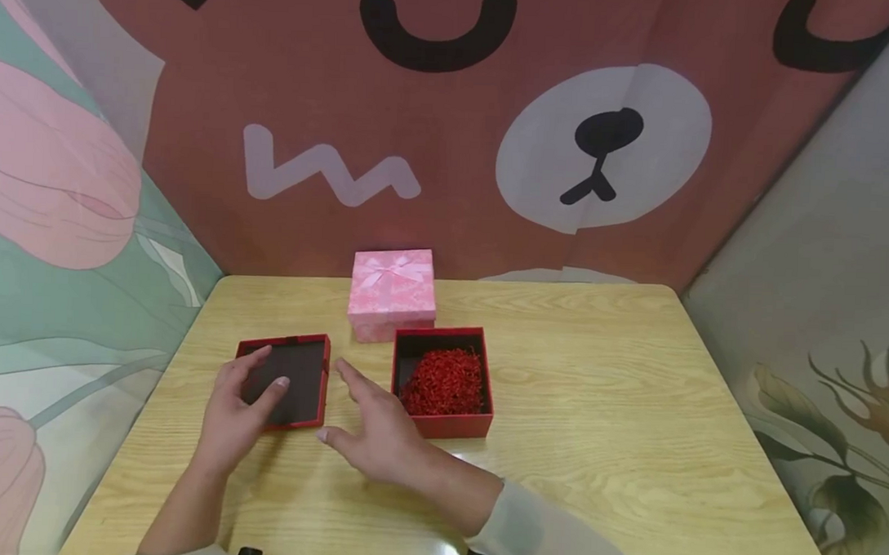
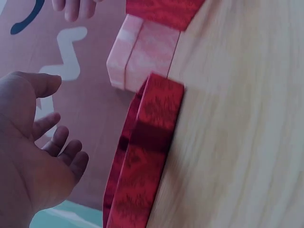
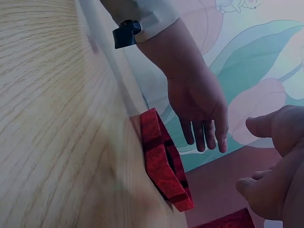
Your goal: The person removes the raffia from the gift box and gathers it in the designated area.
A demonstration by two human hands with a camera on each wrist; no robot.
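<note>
A red box lid (image 1: 323, 388) lies upturned on the left of the table, its dark inside facing up. Over its left part hovers my left hand (image 1: 235, 421), thumb and fingers spread and holding nothing. My right hand (image 1: 389, 439) is just right of the lid, fingers extended towards it, also without anything in its grasp. In the left wrist view, a gap shows between the left hand (image 2: 33, 156) and the lid's patterned side (image 2: 147, 161). Beside the right forearm sits the red box (image 1: 454, 426), filled with red shredded paper (image 1: 446, 384).
A pink gift box (image 1: 393, 288) with a ribbon bow stands behind the red box, near the table's back edge. Patterned cloth walls (image 1: 456, 147) close off the back and both sides. The wooden table (image 1: 593, 446) extends to the right.
</note>
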